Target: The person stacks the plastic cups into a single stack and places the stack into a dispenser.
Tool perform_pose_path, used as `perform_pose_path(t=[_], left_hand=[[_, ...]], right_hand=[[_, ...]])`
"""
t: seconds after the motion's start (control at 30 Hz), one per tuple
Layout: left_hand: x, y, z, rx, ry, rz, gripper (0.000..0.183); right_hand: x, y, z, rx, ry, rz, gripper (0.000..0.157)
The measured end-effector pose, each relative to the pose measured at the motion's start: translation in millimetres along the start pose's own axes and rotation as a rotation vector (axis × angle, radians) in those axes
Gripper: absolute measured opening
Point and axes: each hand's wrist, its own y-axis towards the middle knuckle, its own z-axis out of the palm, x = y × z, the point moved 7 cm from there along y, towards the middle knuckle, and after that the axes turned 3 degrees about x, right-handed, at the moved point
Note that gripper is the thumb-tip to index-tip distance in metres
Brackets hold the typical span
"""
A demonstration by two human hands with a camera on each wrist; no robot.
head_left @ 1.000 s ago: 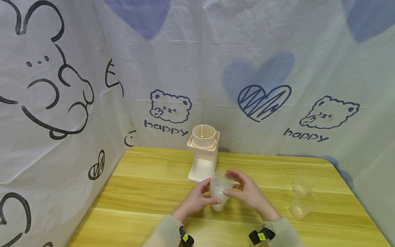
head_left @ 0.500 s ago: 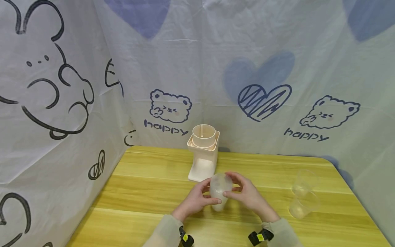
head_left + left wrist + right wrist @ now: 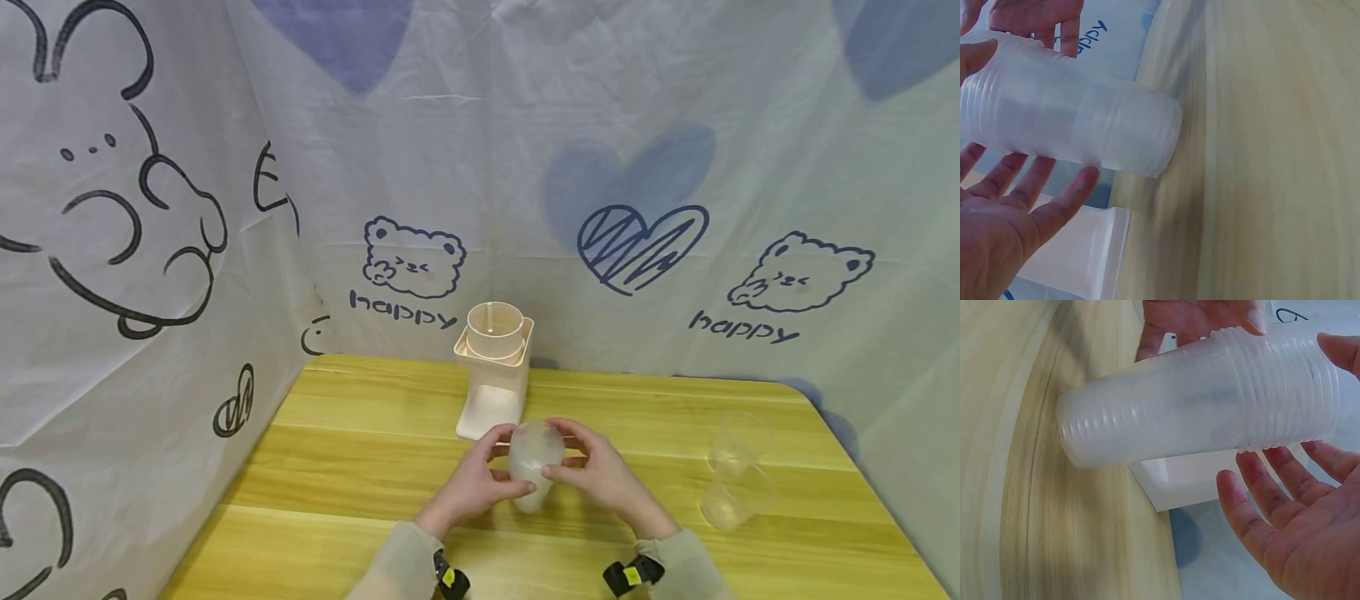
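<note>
A stack of clear plastic cups [image 3: 535, 460] stands nearly upright between my two hands, over the table and in front of a cream stand. My left hand [image 3: 474, 482] holds its left side, thumb across the front. On the upper right side, my right hand [image 3: 606, 477] grips it near the rims with thumb and fingers. Many nested rims crowd the upper end of the cup stack [image 3: 1272, 390] in the right wrist view. In the left wrist view, the lower end of the cup stack [image 3: 1125, 125] is close to the tabletop; contact is unclear.
The cream stand [image 3: 495, 379] with a round tube on top is at the table's back, just behind the hands. Two separate clear cups [image 3: 726, 507] are on the right of the wooden table [image 3: 360, 483]. A printed cloth [image 3: 517, 183] hangs behind.
A clear cup that stuck up at the stack's top a second ago now sits lower in it. My right hand has come down slightly; the left has barely moved.
</note>
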Motion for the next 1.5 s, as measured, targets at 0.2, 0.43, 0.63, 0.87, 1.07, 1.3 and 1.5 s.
perform_pose_path(t=[0.2,0.43,0.63,0.87,1.07,1.3,1.5], left_hand=[[-9.0,1.6,-3.4,-0.021,0.009,0.035,0.069],[-12.6,2.1,-2.1,-0.025,0.026,0.037,0.07],[-13.5,1.6,-2.3,-0.024,0.023,0.057,0.068],[-14.6,1.4,-2.3,-0.032,0.02,0.05,0.068],[-42.4,-5.5,-1.3,-0.035,0.027,0.04,0.066],[-49.2,-7.7,-1.5,-0.041,0.034,0.038,0.065],[-47.0,-6.8,-1.4,-0.037,0.032,0.028,0.065]], right_hand=[[-0.5,-0.2,-0.2,-0.006,-0.012,0.003,0.065],[-1.5,-0.8,0.0,0.0,-0.027,0.006,0.065],[-3.0,-0.4,0.7,0.02,-0.012,0.002,0.066],[-2.9,-0.7,1.9,0.044,-0.003,0.002,0.065],[-2.6,-0.1,3.2,0.053,-0.007,-0.007,0.066],[-1.7,-1.1,3.6,0.028,-0.042,-0.018,0.066],[0.9,-4.4,0.6,-0.011,-0.024,-0.012,0.067]])
